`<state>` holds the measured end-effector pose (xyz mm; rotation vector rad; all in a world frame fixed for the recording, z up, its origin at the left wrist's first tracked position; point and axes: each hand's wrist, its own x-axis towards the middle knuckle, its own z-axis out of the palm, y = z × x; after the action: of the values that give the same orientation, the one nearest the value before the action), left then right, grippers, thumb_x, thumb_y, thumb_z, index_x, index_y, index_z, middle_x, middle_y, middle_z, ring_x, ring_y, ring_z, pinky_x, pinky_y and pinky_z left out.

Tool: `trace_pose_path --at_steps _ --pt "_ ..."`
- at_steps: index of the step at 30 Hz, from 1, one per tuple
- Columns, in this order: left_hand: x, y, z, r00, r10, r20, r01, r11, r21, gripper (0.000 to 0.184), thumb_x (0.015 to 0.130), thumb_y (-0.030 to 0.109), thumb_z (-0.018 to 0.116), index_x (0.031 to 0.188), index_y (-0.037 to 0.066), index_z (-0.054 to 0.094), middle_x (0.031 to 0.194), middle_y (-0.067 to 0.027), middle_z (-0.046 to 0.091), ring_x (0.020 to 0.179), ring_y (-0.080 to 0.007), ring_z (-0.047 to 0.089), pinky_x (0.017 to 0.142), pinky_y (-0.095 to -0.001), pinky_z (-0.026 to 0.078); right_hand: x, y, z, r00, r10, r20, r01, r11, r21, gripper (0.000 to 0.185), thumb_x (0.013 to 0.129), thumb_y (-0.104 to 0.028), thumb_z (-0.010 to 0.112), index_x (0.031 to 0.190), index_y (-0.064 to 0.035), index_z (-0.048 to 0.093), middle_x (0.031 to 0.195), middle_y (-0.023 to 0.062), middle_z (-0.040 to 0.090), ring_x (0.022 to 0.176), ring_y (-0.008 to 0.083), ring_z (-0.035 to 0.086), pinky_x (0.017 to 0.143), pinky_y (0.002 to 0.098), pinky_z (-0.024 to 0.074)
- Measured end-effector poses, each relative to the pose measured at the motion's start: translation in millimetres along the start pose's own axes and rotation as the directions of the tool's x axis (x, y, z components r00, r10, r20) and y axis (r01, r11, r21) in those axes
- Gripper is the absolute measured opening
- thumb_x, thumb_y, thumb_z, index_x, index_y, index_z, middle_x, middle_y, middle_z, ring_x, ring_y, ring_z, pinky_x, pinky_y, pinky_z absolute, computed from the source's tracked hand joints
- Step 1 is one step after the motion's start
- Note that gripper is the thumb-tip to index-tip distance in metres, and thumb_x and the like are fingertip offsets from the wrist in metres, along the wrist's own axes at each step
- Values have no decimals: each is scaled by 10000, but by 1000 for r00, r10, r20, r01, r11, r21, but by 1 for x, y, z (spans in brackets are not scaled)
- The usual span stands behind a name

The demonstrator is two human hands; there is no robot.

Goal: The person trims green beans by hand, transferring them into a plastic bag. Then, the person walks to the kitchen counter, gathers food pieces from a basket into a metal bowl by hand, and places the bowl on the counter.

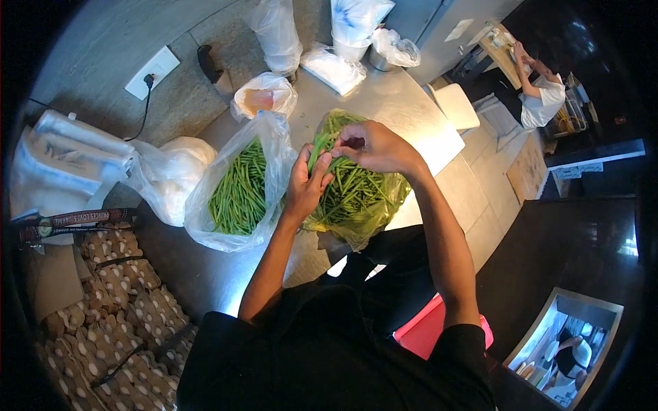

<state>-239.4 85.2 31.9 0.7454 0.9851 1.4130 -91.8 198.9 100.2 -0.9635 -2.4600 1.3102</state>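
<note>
Several green beans (318,152) are held in my left hand (306,183), its fingers wrapped round them. My right hand (370,146) is just to the right, thumb and fingers pinched together at the beans' ends; whatever is between its fingertips is too small to make out. Under both hands lies an open yellowish plastic bag (391,198) full of green beans (349,192). To the left stands an open clear plastic bag (199,205) with more green beans (240,188) in it.
Around the metal table (404,103) are a small lined bowl (264,99), white bags (179,171) and a knife (214,72) near the wall. Stacked egg trays (123,301) stand lower left, a red stool (421,329) below. Another person (541,96) works at upper right.
</note>
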Motion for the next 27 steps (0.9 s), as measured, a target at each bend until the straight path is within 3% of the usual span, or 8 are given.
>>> trace_pose_path --at_steps 1,8,11,14,16,20,22,27 --pt "0 -1 0 1000 0 0 0 1000 0 122 984 193 521 1050 101 477 858 56 473 596 1 350 499 -153 333 0 -1 0 1000 18 16 -17 1000 -12 173 850 -158 677 886 8 646 737 93 646 678 140 591 652 304 486" --pt "0 -4 0 1000 20 6 -20 1000 16 141 988 208 512 1064 99 467 889 49 485 614 -1 360 530 -167 363 -5 -5 -4 997 -51 50 53 997 -49 191 837 -166 680 879 15 634 731 99 641 652 154 582 636 315 482" --pt "-1 0 1 1000 -1 -20 2 998 60 174 987 233 515 1076 92 466 887 44 485 614 -3 367 540 -171 371 -5 -6 -6 999 -48 -19 45 989 -137 196 832 -159 694 889 17 626 744 100 644 639 146 584 638 304 484" --pt "-1 4 6 998 -25 -52 29 997 76 195 983 256 523 1066 88 469 859 44 482 596 -2 371 527 -171 362 -7 -2 -11 999 -16 -28 13 996 -94 182 818 -124 715 903 8 623 763 84 651 644 136 592 631 281 484" --pt "0 5 6 998 -21 -67 26 997 74 203 981 267 527 1057 88 471 838 48 477 583 0 372 512 -169 351 -9 -2 -13 989 -91 -115 101 991 84 153 813 -89 721 895 -3 624 766 54 654 667 108 592 626 259 476" --pt "0 5 2 997 -74 28 71 992 103 200 980 278 529 1050 98 476 824 53 492 563 1 376 466 -163 299 -7 -1 -11 992 -77 -100 98 969 228 130 827 -82 709 895 -11 624 769 28 651 693 93 594 635 252 476" --pt "-1 5 2 996 -76 41 71 991 111 202 980 280 528 1052 98 477 829 52 500 565 0 378 455 -163 282 -5 1 -10 997 -69 -32 73 989 128 118 839 -88 700 881 -10 622 747 14 643 687 74 578 641 251 472" --pt "-2 6 6 995 -100 11 98 988 121 304 985 284 513 1229 115 446 755 75 394 559 3 354 437 -157 235 -5 -6 -7 997 -77 -15 76 997 -21 141 838 -113 696 852 -2 610 671 42 611 615 91 540 592 269 458"
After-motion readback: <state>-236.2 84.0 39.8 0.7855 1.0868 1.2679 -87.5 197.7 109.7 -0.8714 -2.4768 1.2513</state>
